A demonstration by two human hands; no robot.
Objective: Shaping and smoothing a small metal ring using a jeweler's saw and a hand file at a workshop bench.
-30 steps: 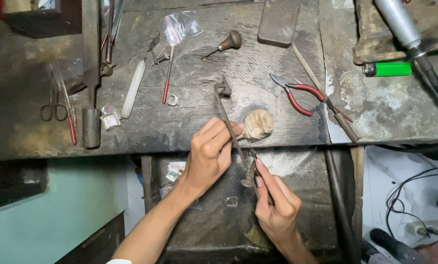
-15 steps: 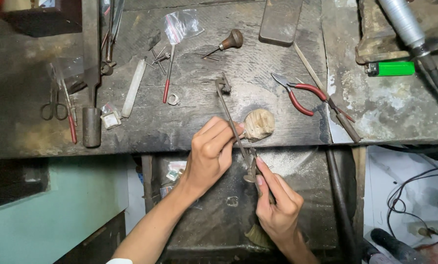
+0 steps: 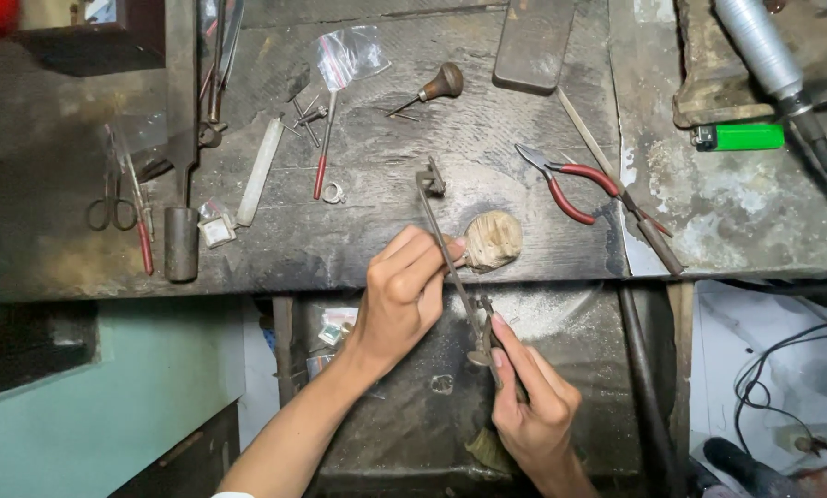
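Together, left hand (image 3: 404, 293) and right hand (image 3: 529, 406) grip the saw frame (image 3: 450, 258).

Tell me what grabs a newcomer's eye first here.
Probably the two hands at centre: the left hand pinches a long thin metal frame tool at the bench edge, while the right hand grips its lower end over a dusty tray. Next come the colours on the dark bench: red-handled pliers right of centre and a green lighter at the upper right.
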